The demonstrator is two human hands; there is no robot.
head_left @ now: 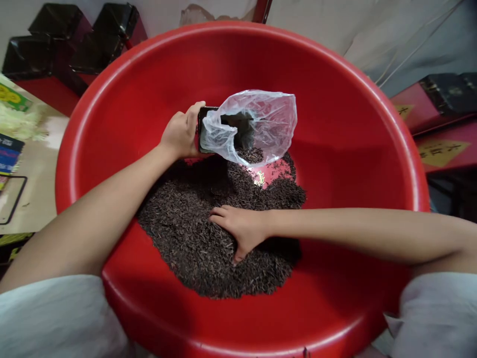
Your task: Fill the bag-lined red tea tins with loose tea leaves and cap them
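A wide red plastic tub (pixel 357 164) holds a heap of dark loose tea leaves (pixel 194 248). My left hand (pixel 182 130) grips the side of a dark-rimmed tin (pixel 202 130) that is tipped over inside the tub. A clear plastic bag (pixel 278 119) lines the tin and flares out of its mouth, with some leaves lying in it. My right hand (pixel 244 228) rests on the heap with fingers and thumb spread, its fingertips partly sunk in the leaves. Below the bag's mouth, a red surface with a gold print (pixel 260 178) shows among the leaves.
Several red tins with black lids (pixel 55 22) stand behind the tub at the left. More red boxes (pixel 441 151) with yellow labels are stacked at the right. A pale table (pixel 40 204) with colourful packets lies to the left.
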